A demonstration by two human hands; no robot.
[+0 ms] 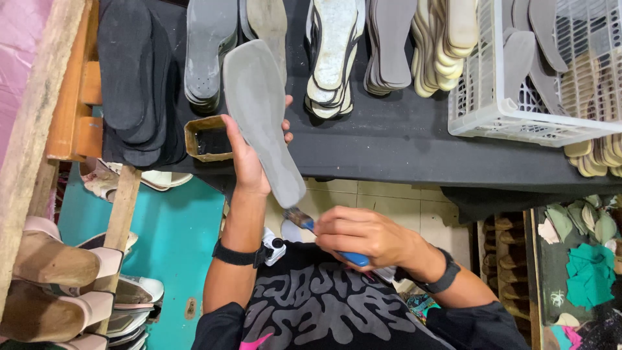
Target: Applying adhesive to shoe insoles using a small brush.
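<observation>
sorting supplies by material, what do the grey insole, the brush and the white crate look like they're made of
Grey insole in the left hand: likely foam or fibreboard, matte and smudged, thin, holding its shape.
Brush in the right hand: glossy blue handle, probably plastic; dark bristles, fibre unclear.
White crate: moulded plastic, judging by its lattice walls.

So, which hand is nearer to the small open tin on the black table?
Left. The left hand, holding the grey insole, touches the tin; the right hand holds a brush below the table.
</observation>
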